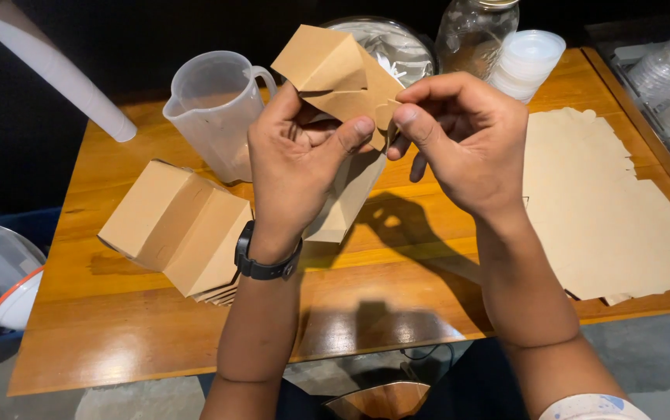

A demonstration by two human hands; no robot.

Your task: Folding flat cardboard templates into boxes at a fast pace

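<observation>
**Wooden table in a dark room**

Orange-brown wooden table [156, 342] fills most of the view, glossy top, bright light glare near its front edge and hard shadows across its middle. Behind the table's far edge the background is black, nothing readable there. Below the table's front edge, grey concrete floor [646, 358]. Left of the table, a dark blue surface low down, partly hidden. Right of the table, a grey shelf or tray edge, blurred. Lighting comes from above.

The left hand [296, 167] hides the kraft box's [335, 70] lower fold (its tab barely shows).
</observation>
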